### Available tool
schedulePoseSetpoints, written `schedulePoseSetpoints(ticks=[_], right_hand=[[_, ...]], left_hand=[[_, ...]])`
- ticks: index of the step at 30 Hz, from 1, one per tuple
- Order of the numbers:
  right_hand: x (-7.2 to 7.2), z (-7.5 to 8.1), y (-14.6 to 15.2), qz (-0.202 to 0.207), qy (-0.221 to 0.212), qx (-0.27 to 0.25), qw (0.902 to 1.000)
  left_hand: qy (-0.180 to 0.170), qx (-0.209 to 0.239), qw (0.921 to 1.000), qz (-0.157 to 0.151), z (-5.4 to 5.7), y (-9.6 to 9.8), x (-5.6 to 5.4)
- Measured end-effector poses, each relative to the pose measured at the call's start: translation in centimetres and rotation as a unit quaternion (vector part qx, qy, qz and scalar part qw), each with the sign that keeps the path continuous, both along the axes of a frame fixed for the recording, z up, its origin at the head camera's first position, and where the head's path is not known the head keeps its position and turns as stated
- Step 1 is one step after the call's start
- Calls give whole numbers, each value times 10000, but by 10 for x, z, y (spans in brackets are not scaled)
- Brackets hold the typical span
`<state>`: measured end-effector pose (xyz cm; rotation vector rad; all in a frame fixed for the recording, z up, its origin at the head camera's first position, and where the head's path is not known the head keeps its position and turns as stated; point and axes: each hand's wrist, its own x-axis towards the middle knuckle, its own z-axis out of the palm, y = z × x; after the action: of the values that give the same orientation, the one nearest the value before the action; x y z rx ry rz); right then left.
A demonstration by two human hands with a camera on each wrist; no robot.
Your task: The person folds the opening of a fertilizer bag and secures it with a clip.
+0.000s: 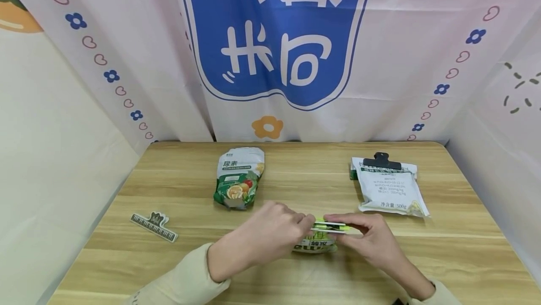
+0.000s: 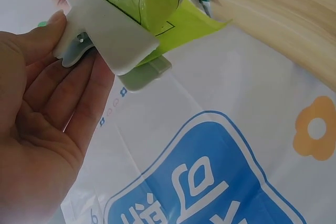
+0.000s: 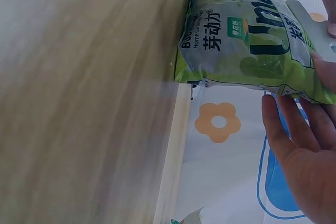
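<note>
A green and grey printed bag [image 3: 236, 35] stands upright on the table near its front. Across its folded top sits a white sealing clip [image 2: 113, 30]. My left hand [image 1: 279, 230] pinches the clip's handles between thumb and fingers; the clip's jaws lie over the green film. From the other side, my right hand [image 1: 374, 239] holds the bag's top edge, thumb on one face and fingers on the other. In the right wrist view several fingers [image 3: 302, 124] of that hand spread under the bag's far face.
A white and green fertilizer bag [image 1: 240, 178] lies at the back left. At the back right is a white bag [image 1: 389, 192] with a black clip [image 1: 382, 160] on it. A piano-key patterned clip [image 1: 154, 224] lies at the left on the wooden table [image 1: 194, 230]. A printed curtain [image 1: 405, 60] hangs behind.
</note>
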<state>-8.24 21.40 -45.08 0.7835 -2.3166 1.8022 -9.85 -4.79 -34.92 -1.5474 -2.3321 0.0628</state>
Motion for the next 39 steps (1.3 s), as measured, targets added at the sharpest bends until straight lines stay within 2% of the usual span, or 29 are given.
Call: schedulePoseSetpoints(ticks=[8,14,20,29,37,39], right_hand=[[1,3,-2,-67,-236,98,9996],[1,4,-2,-131,-109,179,9997],[2,3,-3,-163,165,214,9995],[5,4,-4,-249,-89,187,9995],[2,3,-5,-152,93,136,9997],[2,3,-6,-162,47,131,9998]], left_hand=[[73,-242,9997,78,1,4,0],[98,-343,9992,157,0,8,0],[-81,-316,9994,132,-2,7,0],[-176,-167,9997,54,-6,8,-1],[-333,-99,9994,51,-6,9,0],[-501,-78,9986,115,-6,8,-1]])
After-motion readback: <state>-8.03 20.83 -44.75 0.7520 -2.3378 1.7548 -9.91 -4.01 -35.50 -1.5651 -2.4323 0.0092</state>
